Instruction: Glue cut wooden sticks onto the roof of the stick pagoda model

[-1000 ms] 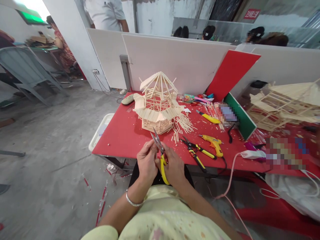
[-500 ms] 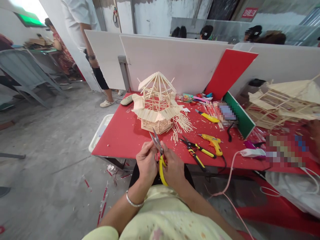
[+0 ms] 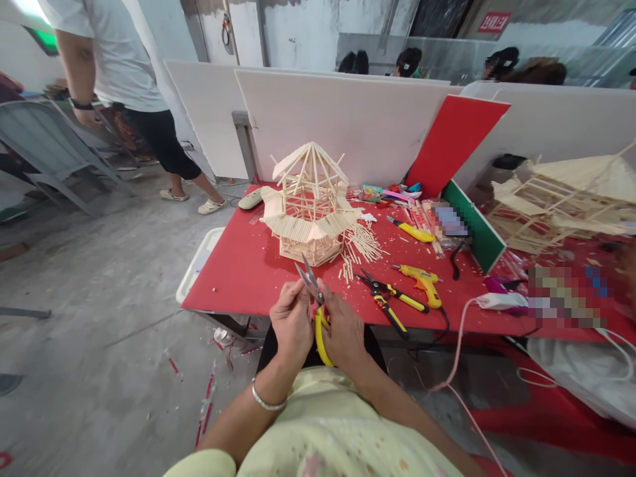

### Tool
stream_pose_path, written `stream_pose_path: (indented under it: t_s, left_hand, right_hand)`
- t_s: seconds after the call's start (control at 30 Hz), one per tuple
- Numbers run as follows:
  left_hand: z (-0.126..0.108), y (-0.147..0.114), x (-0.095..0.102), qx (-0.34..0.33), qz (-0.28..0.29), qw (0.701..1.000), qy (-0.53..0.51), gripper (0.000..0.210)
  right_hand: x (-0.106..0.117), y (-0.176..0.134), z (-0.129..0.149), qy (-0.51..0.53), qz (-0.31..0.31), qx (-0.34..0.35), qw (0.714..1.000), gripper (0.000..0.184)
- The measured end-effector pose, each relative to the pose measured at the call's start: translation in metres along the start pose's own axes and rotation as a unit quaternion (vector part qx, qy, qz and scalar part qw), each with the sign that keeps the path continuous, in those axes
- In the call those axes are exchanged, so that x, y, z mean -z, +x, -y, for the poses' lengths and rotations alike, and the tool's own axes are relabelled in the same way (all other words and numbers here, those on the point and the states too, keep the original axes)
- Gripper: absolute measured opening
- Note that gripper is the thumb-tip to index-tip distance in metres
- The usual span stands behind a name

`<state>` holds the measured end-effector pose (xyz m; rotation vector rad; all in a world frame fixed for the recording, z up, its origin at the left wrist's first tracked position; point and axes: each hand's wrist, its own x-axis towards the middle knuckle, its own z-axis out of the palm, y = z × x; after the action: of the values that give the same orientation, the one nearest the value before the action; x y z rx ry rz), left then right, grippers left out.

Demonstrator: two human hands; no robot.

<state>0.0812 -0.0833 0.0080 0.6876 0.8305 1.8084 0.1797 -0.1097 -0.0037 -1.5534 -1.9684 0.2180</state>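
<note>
My right hand (image 3: 342, 326) is closed around the yellow handles of a pair of scissors (image 3: 320, 338), whose blades point up and slightly apart over the table's front edge. Close beside the blades, my left hand (image 3: 292, 319) is closed in a pinch; what its fingers hold is too small to make out. Just beyond the blade tips stands a pavilion model (image 3: 313, 205) built of thin wooden sticks, with a peaked upper roof and a wider lower roof. Loose cut sticks (image 3: 365, 244) lie in a heap at its right side.
On the red table (image 3: 238, 278) lie black-and-yellow pliers (image 3: 392, 301), a yellow glue gun (image 3: 421, 281), a yellow utility knife (image 3: 415, 230) and a green board (image 3: 474, 225). Another stick model (image 3: 556, 205) stands at right. White panels (image 3: 342, 126) rise behind. A person (image 3: 129, 86) is at left.
The person in the white shirt has moved left, away from the panels. My hands and the scissors stay almost in place; the view has shifted slightly.
</note>
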Motion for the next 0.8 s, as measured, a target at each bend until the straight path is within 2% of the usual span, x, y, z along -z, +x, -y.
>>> stream_pose_path:
  t_s: [0.1,0.33,0.47,0.57,0.67,0.8]
  left_hand:
    - [0.001,-0.001,-0.001,0.005,0.001,1.000,-0.002,0.018]
    - [0.006,-0.002,-0.004,-0.020,-0.011,1.000,-0.010,0.017]
    - [0.006,-0.002,-0.004,0.008,-0.020,0.999,-0.026,0.020]
    - [0.003,-0.003,-0.006,0.050,-0.020,0.998,-0.043,0.022]
    - [-0.001,-0.003,-0.008,0.091,-0.013,0.994,-0.060,0.025]
    - [-0.005,0.002,-0.006,0.088,-0.006,0.993,-0.078,0.031]
  right_hand:
    - [0.000,0.000,0.000,0.019,0.007,-0.011,1.000,0.066]
    - [-0.005,-0.001,-0.011,0.084,-0.030,-0.008,0.996,0.056]
    - [-0.009,-0.001,-0.013,0.116,-0.030,-0.005,0.993,0.052]
    - [-0.012,-0.001,-0.012,0.141,-0.013,-0.029,0.989,0.047]
    - [-0.011,0.002,-0.015,0.104,-0.003,-0.061,0.993,0.045]
    - [-0.004,0.006,-0.031,-0.032,-0.005,-0.085,0.996,0.047]
